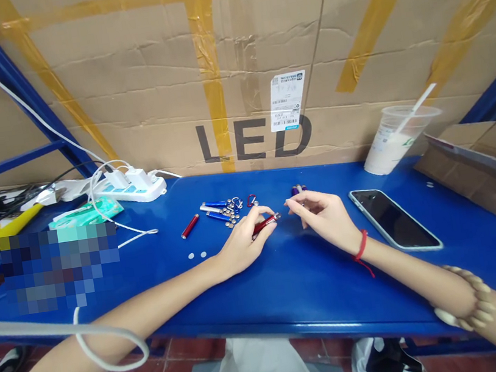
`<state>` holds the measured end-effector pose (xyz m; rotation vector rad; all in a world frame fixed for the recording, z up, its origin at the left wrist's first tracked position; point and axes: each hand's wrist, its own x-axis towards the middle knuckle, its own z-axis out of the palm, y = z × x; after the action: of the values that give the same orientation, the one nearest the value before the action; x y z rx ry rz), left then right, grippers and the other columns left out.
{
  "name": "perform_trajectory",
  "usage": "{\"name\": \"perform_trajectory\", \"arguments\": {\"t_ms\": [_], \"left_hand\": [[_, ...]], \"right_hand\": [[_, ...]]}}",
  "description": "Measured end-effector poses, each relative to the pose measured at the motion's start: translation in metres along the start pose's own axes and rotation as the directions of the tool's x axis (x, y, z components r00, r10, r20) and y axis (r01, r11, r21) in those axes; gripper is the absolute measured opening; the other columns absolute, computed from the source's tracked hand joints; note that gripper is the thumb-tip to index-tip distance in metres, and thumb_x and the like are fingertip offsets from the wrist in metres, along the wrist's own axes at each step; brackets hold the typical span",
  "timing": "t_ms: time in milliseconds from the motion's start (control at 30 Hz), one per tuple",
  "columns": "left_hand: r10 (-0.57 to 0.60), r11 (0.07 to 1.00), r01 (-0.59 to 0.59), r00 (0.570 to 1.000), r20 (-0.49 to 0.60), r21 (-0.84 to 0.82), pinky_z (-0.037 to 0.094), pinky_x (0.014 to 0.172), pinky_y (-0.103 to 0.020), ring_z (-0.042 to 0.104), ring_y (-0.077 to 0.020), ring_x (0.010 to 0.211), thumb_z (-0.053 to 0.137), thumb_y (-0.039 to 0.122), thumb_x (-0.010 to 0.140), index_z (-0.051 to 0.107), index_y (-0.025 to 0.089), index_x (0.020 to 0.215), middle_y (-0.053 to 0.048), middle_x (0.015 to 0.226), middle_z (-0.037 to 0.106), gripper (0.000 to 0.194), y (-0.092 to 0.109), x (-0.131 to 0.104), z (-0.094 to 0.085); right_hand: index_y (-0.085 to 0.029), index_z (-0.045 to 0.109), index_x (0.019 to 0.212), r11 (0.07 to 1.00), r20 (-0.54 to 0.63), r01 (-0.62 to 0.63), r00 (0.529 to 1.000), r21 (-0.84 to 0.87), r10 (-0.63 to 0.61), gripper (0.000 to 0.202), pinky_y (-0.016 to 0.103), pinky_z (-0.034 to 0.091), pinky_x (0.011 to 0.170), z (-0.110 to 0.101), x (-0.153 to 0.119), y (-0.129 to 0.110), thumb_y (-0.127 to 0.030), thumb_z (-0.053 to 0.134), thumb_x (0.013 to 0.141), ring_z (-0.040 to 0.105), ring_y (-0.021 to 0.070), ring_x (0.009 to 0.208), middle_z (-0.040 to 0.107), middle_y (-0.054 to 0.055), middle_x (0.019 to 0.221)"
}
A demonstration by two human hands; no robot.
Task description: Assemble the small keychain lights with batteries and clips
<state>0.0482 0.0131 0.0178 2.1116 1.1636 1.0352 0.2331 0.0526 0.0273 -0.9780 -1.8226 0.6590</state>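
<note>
Seen from above: 2 bare hands resting on a glossy blue metal table (298, 277). Left hand (238, 246) curled, thumb and fingers pinching 1 slim red metal keychain torch (265, 223), held just above the table with its tip toward 3 o'clock. Right hand (326, 215) loosely curled, fingertips drawn together near the torch tip, possibly pinching something too small to make out; 1 red string bracelet (362, 247) at its wrist, 1 pale beaded bracelet (465, 303) farther up the forearm.

At 11 o'clock from the left hand, 1 cluster of about 3 blue keychain torches with silver rings (221, 209), exact count hard to tell, plus a few small silver button cells beside it. At 9 o'clock from that cluster, 1 second red torch (189, 226) lying alone. At 8 o'clock from the left hand, 2 loose silver button cells (197, 255) side by side. Just beyond the right hand at 12 o'clock, 1 purple torch (297, 190), partly hidden.

At 3 o'clock from the right hand, 1 black smartphone (393, 218) lying face up. At 1 o'clock, 1 clear plastic cup with a straw (395, 137). At 10 o'clock, 1 white power strip (135, 186) with 2 chargers plugged in. Behind everything, 1 large taped cardboard box marked LED (242, 76).
</note>
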Motion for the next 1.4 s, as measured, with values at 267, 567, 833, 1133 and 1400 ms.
{"name": "perform_trajectory", "arguments": {"t_ms": [267, 567, 833, 1133, 1400], "left_hand": [[-0.101, 0.994, 0.087, 0.971, -0.216, -0.071, 0.04, 0.069, -0.024, 0.049, -0.0113, 0.073, 0.04, 0.035, 0.089, 0.042, 0.02, 0.095, 0.0, 0.082, 0.051, 0.017, -0.006, 0.008, -0.008], [-0.213, 0.976, 0.213, 0.902, -0.377, -0.04, 0.038, 0.068, -0.024, 0.045, -0.0104, 0.066, 0.023, 0.042, 0.093, 0.041, 0.019, 0.081, 0.001, 0.072, 0.047, 0.032, -0.021, 0.015, -0.02], [-0.144, 0.986, 0.158, 0.969, -0.201, 0.054, 0.038, 0.07, -0.027, 0.047, -0.0129, 0.07, 0.037, 0.039, 0.089, 0.039, 0.019, 0.077, 0.001, 0.073, 0.048, 0.024, -0.014, 0.014, -0.011], [-0.134, 0.988, 0.145, 0.974, -0.184, 0.045, 0.036, 0.063, -0.024, 0.045, -0.0099, 0.06, 0.047, 0.029, 0.083, 0.036, 0.019, 0.072, 0.004, 0.065, 0.045, 0.018, -0.019, 0.014, -0.009], [-0.069, 0.987, 0.086, 0.99, -0.122, 0.137, 0.036, 0.062, -0.025, 0.046, -0.0109, 0.06, 0.045, 0.029, 0.083, 0.035, 0.02, 0.073, 0.003, 0.067, 0.047, 0.017, -0.02, 0.013, -0.009]], "right_hand": [[-0.02, 0.065, 0.092, 0.953, 0.013, 0.05, 0.999, -0.299, -0.048, 0.021, 0.023, 0.044, 0.054, -0.005, 0.006, 0.012, -0.034, 0.053, 0.082, 0.058, 0.0117, 0.059, 0.067, 0.003, 0.08], [-0.02, 0.065, 0.092, 0.902, 0.222, 0.282, 0.951, -0.328, -0.216, 0.022, 0.025, 0.047, 0.062, -0.001, 0.002, 0.014, -0.032, 0.048, 0.085, 0.058, 0.0129, 0.067, 0.066, 0.005, 0.086], [-0.023, 0.052, 0.122, 0.8, 0.638, 0.558, 0.703, -0.221, -0.314, 0.043, 0.037, 0.037, 0.093, 0.016, -0.014, -0.007, -0.046, 0.049, 0.085, 0.048, 0.0211, 0.112, 0.052, 0.008, 0.124], [-0.02, 0.065, 0.092, 0.844, 0.521, 0.433, 0.823, -0.316, -0.227, 0.022, 0.031, 0.04, 0.079, 0.01, -0.002, 0.003, -0.038, 0.057, 0.083, 0.059, 0.0177, 0.085, 0.067, 0.004, 0.091], [-0.018, 0.068, 0.085, 0.838, 0.486, 0.432, 0.841, -0.335, -0.239, 0.02, 0.03, 0.046, 0.076, 0.009, -0.002, 0.005, -0.027, 0.051, 0.085, 0.062, 0.0167, 0.079, 0.068, 0.007, 0.086]]}}
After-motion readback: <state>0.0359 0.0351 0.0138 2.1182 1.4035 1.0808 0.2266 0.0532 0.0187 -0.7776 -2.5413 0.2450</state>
